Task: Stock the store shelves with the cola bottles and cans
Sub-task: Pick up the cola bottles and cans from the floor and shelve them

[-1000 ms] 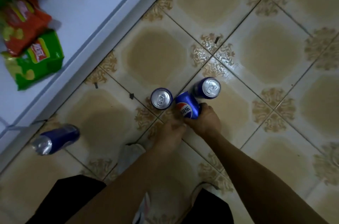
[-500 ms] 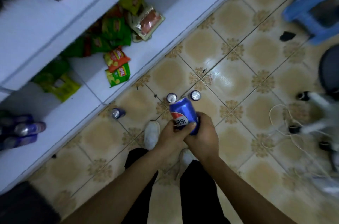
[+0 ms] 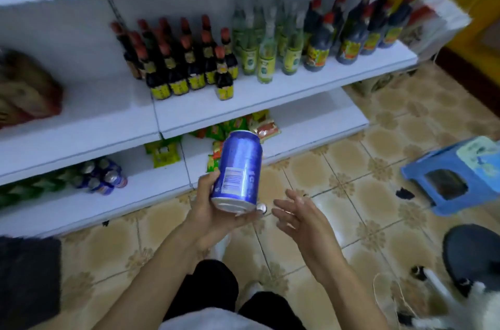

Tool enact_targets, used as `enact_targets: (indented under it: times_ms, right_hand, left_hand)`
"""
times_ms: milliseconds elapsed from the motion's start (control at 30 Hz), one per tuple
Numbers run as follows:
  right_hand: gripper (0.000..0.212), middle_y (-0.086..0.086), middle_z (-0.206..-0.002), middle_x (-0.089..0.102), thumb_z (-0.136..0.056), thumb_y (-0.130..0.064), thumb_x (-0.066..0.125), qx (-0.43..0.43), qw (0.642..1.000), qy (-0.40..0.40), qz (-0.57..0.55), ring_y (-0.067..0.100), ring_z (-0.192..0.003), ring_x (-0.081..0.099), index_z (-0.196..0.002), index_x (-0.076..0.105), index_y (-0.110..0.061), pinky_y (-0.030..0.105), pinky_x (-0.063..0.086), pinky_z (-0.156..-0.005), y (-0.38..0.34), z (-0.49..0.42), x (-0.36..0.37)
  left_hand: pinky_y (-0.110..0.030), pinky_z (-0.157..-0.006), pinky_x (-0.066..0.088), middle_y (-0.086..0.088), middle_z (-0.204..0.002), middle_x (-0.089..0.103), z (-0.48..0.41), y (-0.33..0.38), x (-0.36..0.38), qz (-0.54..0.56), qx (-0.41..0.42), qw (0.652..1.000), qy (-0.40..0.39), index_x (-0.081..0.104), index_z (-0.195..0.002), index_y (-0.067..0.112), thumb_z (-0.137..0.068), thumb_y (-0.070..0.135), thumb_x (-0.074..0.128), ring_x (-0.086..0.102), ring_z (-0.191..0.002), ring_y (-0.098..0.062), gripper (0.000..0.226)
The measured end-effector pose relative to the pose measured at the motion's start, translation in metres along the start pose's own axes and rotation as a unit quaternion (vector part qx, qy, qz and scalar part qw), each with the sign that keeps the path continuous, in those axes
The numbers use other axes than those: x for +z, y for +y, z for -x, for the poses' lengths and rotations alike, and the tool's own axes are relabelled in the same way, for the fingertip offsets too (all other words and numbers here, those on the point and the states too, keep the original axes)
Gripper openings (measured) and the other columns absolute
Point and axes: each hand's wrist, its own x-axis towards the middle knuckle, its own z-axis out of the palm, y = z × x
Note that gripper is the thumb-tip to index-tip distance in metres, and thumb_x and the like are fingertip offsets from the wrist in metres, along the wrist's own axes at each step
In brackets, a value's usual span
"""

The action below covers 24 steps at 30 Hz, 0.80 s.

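Blue aluminium fills the grasp of the left hand [image 3: 213,213]: the thumb [image 3: 208,181] presses the left wall and the other fingers cup the lower rim. The item held is a blue aluminium cola can [image 3: 239,170] with a white barcode panel facing the camera. Its long axis stands near upright, the upper end tilted slightly right and away from the person. Which end is up cannot be told.

The right hand [image 3: 303,218] hangs just right of the can, apart from it, fingers straight and spread, gripping nothing.

Positions relative to the held can:
- Left and beyond: a cluster of blue cola cans [image 3: 104,177] on the white bottom shelf [image 3: 151,181], with bare board to their right.
- Directly beyond: green and red snack packets [image 3: 162,152] at the same shelf level.
- Above and beyond: dark red-capped sauce bottles [image 3: 189,64] on the next shelf up.
- Far right: a blue plastic stool [image 3: 454,175] on the patterned beige floor tiles [image 3: 365,194].

Judgement: the can is in transit and the placing step is not yet done. The likely destination lies left of the grasping fingers, so the left hand is both the carrying hand and the nearer one. The move calls for a reach leftward and down with the axis vertical, so that the can lands on one end beside the cluster. The risk is knocking the standing cans.
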Motion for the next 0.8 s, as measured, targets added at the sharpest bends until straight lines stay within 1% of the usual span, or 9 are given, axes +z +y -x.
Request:
enact_targets:
  times_ms: [167,267,300,333,433,467,500,667,800]
  right_hand:
    - [0.061,0.010,-0.107,0.069,-0.077,-0.055,0.067,-0.046,0.987,-0.153,-0.002,0.017,-0.091,0.064,-0.121,0.060,-0.014,0.025,0.050,-0.072,-0.050,0.020,0.066]
    - [0.063,0.011,-0.102,0.065,-0.075,-0.056,0.071,-0.098,0.971,-0.220,0.000,0.016,-0.084,0.059,-0.118,0.061,-0.011,0.027,0.049,-0.068,-0.080,0.037,0.111]
    - [0.061,0.012,-0.105,0.066,-0.078,-0.053,0.069,-0.115,0.967,-0.228,0.018,0.018,-0.086,0.061,-0.119,0.060,-0.009,0.030,0.049,-0.072,-0.088,0.043,0.124]
    - [0.060,0.011,-0.107,0.068,-0.081,-0.050,0.068,-0.129,0.963,-0.234,0.032,0.020,-0.089,0.063,-0.121,0.058,-0.008,0.033,0.050,-0.076,-0.093,0.047,0.136]
    - [0.060,0.007,-0.106,0.071,-0.080,-0.046,0.066,-0.132,0.950,-0.281,0.045,0.017,-0.090,0.066,-0.125,0.055,-0.008,0.035,0.051,-0.080,-0.103,0.058,0.170]
    - [0.058,0.008,-0.107,0.071,-0.079,-0.044,0.067,-0.126,0.946,-0.296,0.044,0.016,-0.089,0.067,-0.125,0.056,-0.010,0.033,0.052,-0.078,-0.105,0.062,0.181]
    - [0.055,0.009,-0.109,0.071,-0.080,-0.040,0.068,-0.122,0.943,-0.306,0.045,0.018,-0.091,0.067,-0.124,0.057,-0.011,0.031,0.053,-0.075,-0.106,0.065,0.192]
    - [0.052,0.003,-0.113,0.070,-0.075,-0.036,0.071,-0.124,0.933,-0.330,0.067,0.016,-0.098,0.069,-0.123,0.060,-0.018,0.022,0.054,-0.072,-0.099,0.075,0.246]
    - [0.069,0.003,-0.110,0.071,-0.060,-0.040,0.080,-0.139,0.930,-0.329,0.093,0.018,-0.100,0.069,-0.123,0.059,-0.020,0.026,0.055,-0.074,-0.085,0.086,0.300]
  left_hand:
    - [-0.044,-0.081,0.054,-0.011,-0.088,0.071,0.057,0.021,0.042,0.011,0.093,0.991,-0.090,0.074,-0.098,0.008,-0.045,0.055,0.081,0.067,-0.075,-0.023,0.071]
    - [-0.043,-0.079,0.053,-0.011,-0.091,0.072,0.086,0.036,0.061,-0.103,0.227,0.968,0.030,0.074,-0.094,0.015,-0.054,0.053,0.071,0.066,-0.080,-0.024,0.056]
    - [-0.038,-0.077,0.053,-0.007,-0.090,0.072,0.096,0.043,0.065,-0.210,0.299,0.924,0.110,0.072,-0.093,0.018,-0.056,0.054,0.066,0.066,-0.080,-0.020,0.052]
    - [-0.033,-0.073,0.052,0.001,-0.087,0.073,0.107,0.050,0.068,-0.331,0.372,0.845,0.197,0.069,-0.090,0.022,-0.056,0.056,0.065,0.065,-0.078,-0.015,0.048]
    - [-0.031,-0.071,0.048,0.013,-0.082,0.065,0.138,0.073,0.064,-0.610,0.452,0.494,0.424,0.062,-0.093,0.033,-0.054,0.069,0.063,0.058,-0.075,-0.009,0.053]
    - [-0.034,-0.076,0.047,0.013,-0.083,0.063,0.147,0.079,0.062,-0.648,0.453,0.410,0.455,0.063,-0.097,0.031,-0.056,0.073,0.060,0.057,-0.076,-0.010,0.059]
    - [-0.036,-0.082,0.045,0.011,-0.083,0.063,0.154,0.083,0.059,-0.668,0.452,0.357,0.472,0.064,-0.100,0.028,-0.058,0.074,0.058,0.057,-0.077,-0.012,0.062]
    - [-0.044,-0.093,0.038,0.004,-0.089,0.062,0.188,0.105,0.035,-0.683,0.454,0.228,0.525,0.065,-0.109,0.022,-0.067,0.071,0.058,0.058,-0.083,-0.016,0.065]
    - [-0.041,-0.090,0.034,0.000,-0.089,0.060,0.217,0.128,0.006,-0.661,0.480,0.172,0.550,0.065,-0.110,0.018,-0.067,0.067,0.060,0.057,-0.083,-0.019,0.065]
